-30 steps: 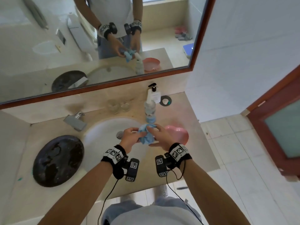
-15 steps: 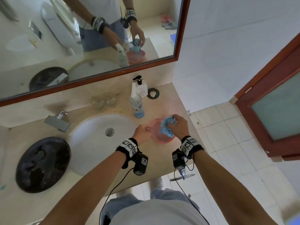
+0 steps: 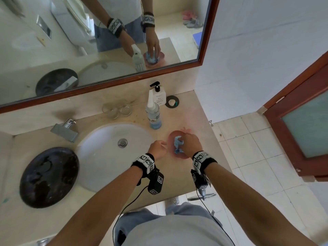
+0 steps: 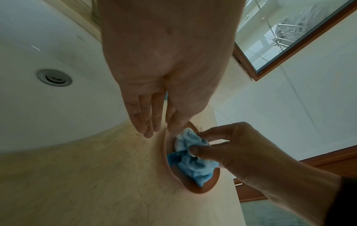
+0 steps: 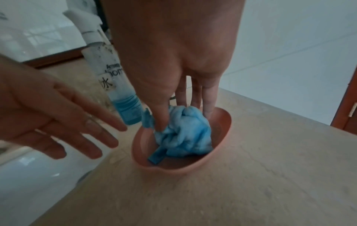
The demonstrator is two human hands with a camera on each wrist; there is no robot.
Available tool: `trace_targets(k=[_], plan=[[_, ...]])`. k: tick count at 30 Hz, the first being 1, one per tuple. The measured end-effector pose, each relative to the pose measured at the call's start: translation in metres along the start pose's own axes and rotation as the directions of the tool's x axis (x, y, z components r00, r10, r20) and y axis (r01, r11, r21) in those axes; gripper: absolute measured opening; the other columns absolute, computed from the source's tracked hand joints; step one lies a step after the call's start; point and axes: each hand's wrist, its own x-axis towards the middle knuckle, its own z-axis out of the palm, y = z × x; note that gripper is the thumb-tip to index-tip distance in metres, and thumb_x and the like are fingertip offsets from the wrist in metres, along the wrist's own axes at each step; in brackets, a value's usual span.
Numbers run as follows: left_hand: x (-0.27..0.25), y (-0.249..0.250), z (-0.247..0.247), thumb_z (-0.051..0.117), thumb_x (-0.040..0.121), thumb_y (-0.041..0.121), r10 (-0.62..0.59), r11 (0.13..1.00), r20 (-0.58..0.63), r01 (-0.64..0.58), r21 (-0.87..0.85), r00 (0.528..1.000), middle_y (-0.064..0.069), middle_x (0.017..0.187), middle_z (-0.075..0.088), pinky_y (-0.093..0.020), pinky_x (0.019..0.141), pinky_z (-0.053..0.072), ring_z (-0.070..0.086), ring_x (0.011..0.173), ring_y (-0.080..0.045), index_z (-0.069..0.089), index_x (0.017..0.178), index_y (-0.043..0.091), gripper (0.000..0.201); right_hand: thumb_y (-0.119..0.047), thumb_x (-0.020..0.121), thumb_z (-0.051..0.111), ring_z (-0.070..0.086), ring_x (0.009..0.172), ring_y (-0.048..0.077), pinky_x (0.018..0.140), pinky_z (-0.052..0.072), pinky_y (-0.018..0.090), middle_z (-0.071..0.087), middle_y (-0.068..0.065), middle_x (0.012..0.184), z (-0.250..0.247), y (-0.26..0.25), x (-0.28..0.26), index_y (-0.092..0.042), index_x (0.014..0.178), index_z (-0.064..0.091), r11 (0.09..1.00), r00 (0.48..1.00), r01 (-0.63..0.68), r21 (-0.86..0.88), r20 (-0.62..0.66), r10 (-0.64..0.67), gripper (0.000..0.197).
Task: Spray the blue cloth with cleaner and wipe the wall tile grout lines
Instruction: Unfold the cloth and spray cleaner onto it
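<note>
Right grip: right hand (image 3: 190,144) pinched the bunched blue cloth (image 5: 183,133) with thumb and fingers.
Left grip: left hand (image 3: 158,150) open, empty, fingers relaxed.
Cloth: inside pink bowl (image 5: 222,134) on the counter (image 3: 209,139).
Spray bottle (image 3: 153,113): upright behind the bowl.

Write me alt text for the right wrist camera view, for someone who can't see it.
The right hand reaches down and pinches a crumpled blue cloth that sits in a pink bowl on a beige counter. The left hand hovers open beside the bowl, and a spray bottle stands just behind it.
</note>
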Motion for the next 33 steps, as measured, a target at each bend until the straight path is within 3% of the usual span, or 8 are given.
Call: trace_targets(k=[3, 8, 14, 18, 22, 26, 29, 33], plan=[[0.003, 0.001, 0.005, 0.055, 0.097, 0.006, 0.047, 0.997, -0.002, -0.047, 0.054, 0.999, -0.01, 0.142, 0.063, -0.034, 0.108, 0.048, 0.058, 0.131, -0.027, 0.063, 0.141, 0.013, 0.046, -0.034, 0.087, 0.079, 0.071, 0.101, 0.025, 0.082, 0.049, 0.03, 0.073, 0.006, 0.104, 0.0, -0.002, -0.004, -0.015, 0.102, 0.074, 0.996, 1.0, 0.003, -0.085, 0.019, -0.001, 0.025], [0.008, 0.001, 0.016, 0.059, 0.1, 0.012, 0.065, 0.994, 0.014, -0.066, 0.085, 0.998, -0.014, 0.133, 0.068, -0.032, 0.101, 0.048, 0.062, 0.126, -0.031, 0.068, 0.133, 0.006, 0.035, -0.041, 0.084, 0.082, 0.072, 0.094, 0.024, 0.083, 0.05, 0.031, 0.075, 0.005, 0.102, 0.001, -0.004, 0.0, -0.02, 0.091, 0.065, 0.998, 1.0, 0.016, -0.059, -0.012, -0.017, 0.028], [0.009, 0.003, 0.016, 0.056, 0.099, 0.014, 0.043, 0.994, 0.015, -0.044, 0.099, 0.999, -0.016, 0.118, 0.074, -0.039, 0.096, 0.054, 0.069, 0.112, -0.033, 0.072, 0.103, 0.01, 0.017, -0.042, 0.079, 0.087, 0.057, 0.125, 0.033, 0.106, 0.045, 0.041, 0.054, 0.01, 0.143, 0.017, -0.006, 0.0, -0.015, 0.138, 0.048, 0.999, 0.999, 0.025, 0.037, -0.025, -0.024, 0.075], [0.009, 0.004, 0.016, 0.056, 0.1, 0.015, 0.048, 0.993, 0.006, -0.048, 0.103, 0.999, -0.016, 0.122, 0.073, -0.037, 0.097, 0.052, 0.067, 0.115, -0.033, 0.072, 0.121, 0.003, 0.029, -0.037, 0.076, 0.089, 0.053, 0.128, 0.034, 0.105, 0.045, 0.041, 0.051, 0.012, 0.143, 0.016, -0.006, 0.001, -0.016, 0.14, 0.047, 0.995, 1.0, 0.003, 0.097, -0.011, -0.002, 0.079], [0.009, 0.0, 0.017, 0.055, 0.099, 0.014, 0.04, 0.994, 0.016, -0.041, 0.105, 0.999, -0.016, 0.118, 0.073, -0.038, 0.096, 0.054, 0.067, 0.113, -0.034, 0.072, 0.121, 0.004, 0.03, -0.016, 0.078, 0.083, 0.061, 0.107, 0.038, 0.084, 0.052, 0.038, 0.053, 0.013, 0.124, 0.005, 0.0, 0.001, -0.014, 0.13, 0.053, 0.961, 0.997, -0.045, 0.271, -0.048, 0.06, 0.06], [0.006, 0.001, 0.016, 0.056, 0.099, 0.011, 0.048, 0.995, 0.014, -0.049, 0.089, 0.999, -0.015, 0.124, 0.072, -0.033, 0.095, 0.051, 0.066, 0.117, -0.033, 0.072, 0.124, 0.006, 0.03, -0.004, 0.085, 0.069, 0.063, 0.097, 0.037, 0.084, 0.055, 0.041, 0.054, 0.012, 0.114, -0.007, 0.009, 0.001, -0.014, 0.117, 0.061, 0.901, 0.988, -0.069, 0.428, -0.094, 0.121, 0.035], [0.002, 0.002, 0.01, 0.058, 0.099, 0.009, 0.068, 0.995, -0.007, -0.067, 0.077, 0.998, -0.012, 0.134, 0.068, -0.027, 0.099, 0.046, 0.061, 0.126, -0.028, 0.064, 0.139, 0.008, 0.04, -0.004, 0.084, 0.07, 0.06, 0.094, 0.032, 0.078, 0.051, 0.037, 0.054, 0.008, 0.11, -0.021, 0.014, -0.002, -0.017, 0.113, 0.063, 0.832, 0.967, -0.105, 0.545, -0.139, 0.213, 0.032], [0.002, -0.003, -0.005, 0.057, 0.096, 0.006, 0.052, 0.996, -0.089, -0.045, 0.075, 0.995, -0.012, 0.135, 0.065, -0.034, 0.108, 0.048, 0.06, 0.127, -0.027, 0.061, 0.14, 0.008, 0.045, -0.005, 0.083, 0.067, 0.068, 0.092, 0.026, 0.079, 0.062, 0.039, 0.064, 0.007, 0.104, -0.041, 0.021, -0.009, -0.021, 0.106, 0.064, 0.726, 0.906, -0.06, 0.685, -0.268, 0.328, 0.029]])
